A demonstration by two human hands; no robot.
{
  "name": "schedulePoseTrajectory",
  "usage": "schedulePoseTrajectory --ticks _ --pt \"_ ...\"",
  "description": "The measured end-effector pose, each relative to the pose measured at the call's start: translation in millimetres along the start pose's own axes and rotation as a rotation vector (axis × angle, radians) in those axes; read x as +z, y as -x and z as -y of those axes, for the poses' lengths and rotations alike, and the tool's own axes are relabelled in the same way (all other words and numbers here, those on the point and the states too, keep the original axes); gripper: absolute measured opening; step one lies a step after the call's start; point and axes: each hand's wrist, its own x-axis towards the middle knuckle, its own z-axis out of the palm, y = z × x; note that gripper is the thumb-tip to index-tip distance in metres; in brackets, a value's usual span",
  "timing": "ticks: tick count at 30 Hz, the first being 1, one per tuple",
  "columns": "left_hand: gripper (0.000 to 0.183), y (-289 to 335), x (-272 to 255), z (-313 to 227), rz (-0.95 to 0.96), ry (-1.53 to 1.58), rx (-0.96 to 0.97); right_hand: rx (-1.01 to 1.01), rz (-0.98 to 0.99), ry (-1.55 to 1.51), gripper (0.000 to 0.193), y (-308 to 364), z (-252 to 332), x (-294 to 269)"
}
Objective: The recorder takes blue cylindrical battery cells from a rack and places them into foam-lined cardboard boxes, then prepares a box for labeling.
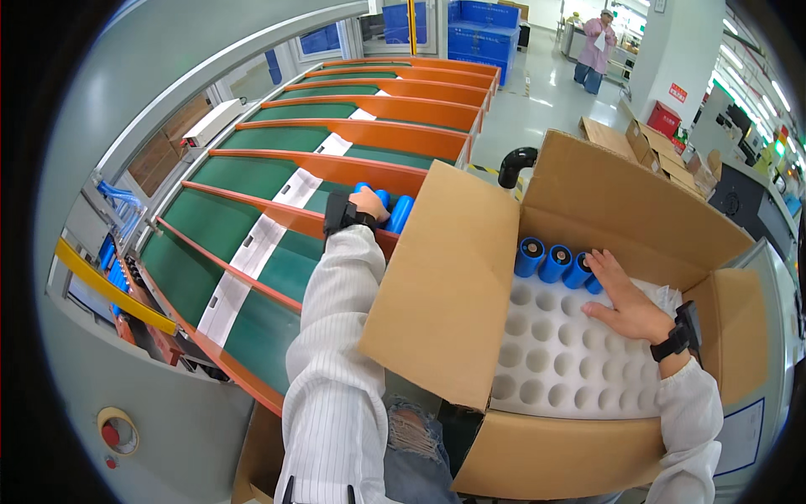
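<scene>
My left hand [368, 203] reaches into a lane of the green conveyor [256, 178] and is closed around a blue cylindrical battery cell [383, 197]; its fingertips are partly hidden. Right beside it lies another blue cell [400, 215]. Over the open cardboard box [445, 277], my right hand [623, 307] is spread, its fingers at the end of a short row of upright blue cells [555, 263]. Those cells stand along the far edge of a white foam tray [550, 363] with rows of round holes. One cell in the row is partly covered by the hand.
Orange dividers [369, 132] split the conveyor into lanes, crossed by a white strip [249, 248]. A black pipe [515, 165] rises behind the box flap. Blue crates [483, 42] are stacked at the back. A person in pink [597, 50] stands in the far aisle.
</scene>
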Motion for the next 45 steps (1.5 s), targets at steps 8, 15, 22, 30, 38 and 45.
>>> schedulePoseTrajectory --ticks 8,15,22,30,38,45 --pt "0.083 -25 5 23 0.085 0.046 -0.042 -0.076 -0.108 -0.035 0.064 1 -8 -2" --pt "0.052 29 -105 49 -0.372 1.072 0.155 -0.163 -0.525 -0.358 0.055 4 11 -21" --pt "0.042 280 -233 -48 0.095 1.595 0.854 -0.429 -0.029 -1.015 0.063 27 73 -19" --pt "0.044 333 -157 -137 0.673 1.517 0.588 -0.145 -0.06 -1.517 0.041 43 92 6" --pt "0.048 315 -170 -137 0.643 0.784 0.559 0.021 -0.031 -0.584 0.038 52 10 -9" --pt "0.054 299 -125 -148 0.147 -0.059 0.978 0.034 -0.119 0.101 0.039 28 28 6"
